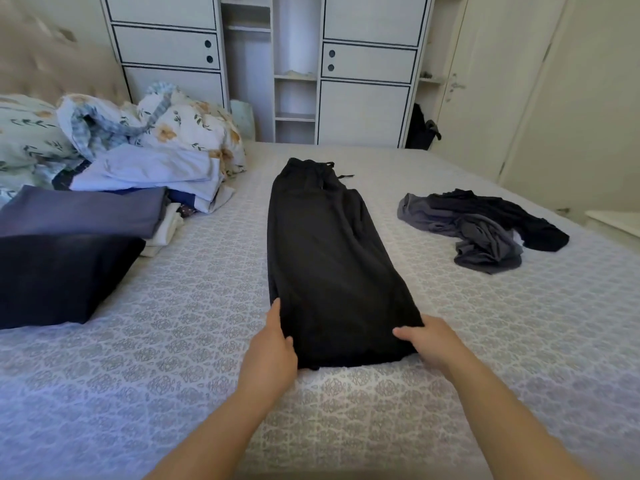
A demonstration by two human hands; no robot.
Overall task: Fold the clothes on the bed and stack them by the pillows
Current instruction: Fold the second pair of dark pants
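Covering nearly the whole frame: the bed [173, 341], spread with a pale patterned sheet, pretty much everything else is laid on it.
Wardrobe [363, 64]: white cabinet doors and open shelves are seen across the top of the frame, behind the bed.
Door [485, 98]: a cream one is seen at upper right, handle visible.
Pillows [27, 140]: floral, pushed into the upper left corner, with a crumpled floral duvet [180, 123] bunched up just beside them.
Black trousers [332, 265]: laid flat and long down the centre of the frame, waistband and drawstring at the far end, hem at the near end by the hands. Looks folded lengthwise, one leg on the other.
Folded stack [86, 209]: kept at left, below the pillows; a dark navy piece nearest, a purple-grey one behind it, white and light blue pieces further back.
Unfolded clothes [485, 226]: a grey and black heap is left at right, well apart from the trousers.
Left hand [273, 351]: the near left corner of the trousers is pinched, thumb on top, fingers curled at the edge.
Right hand [429, 337]: the near right corner is gripped, thumb laid on the cloth, fingers tucked under the edge.
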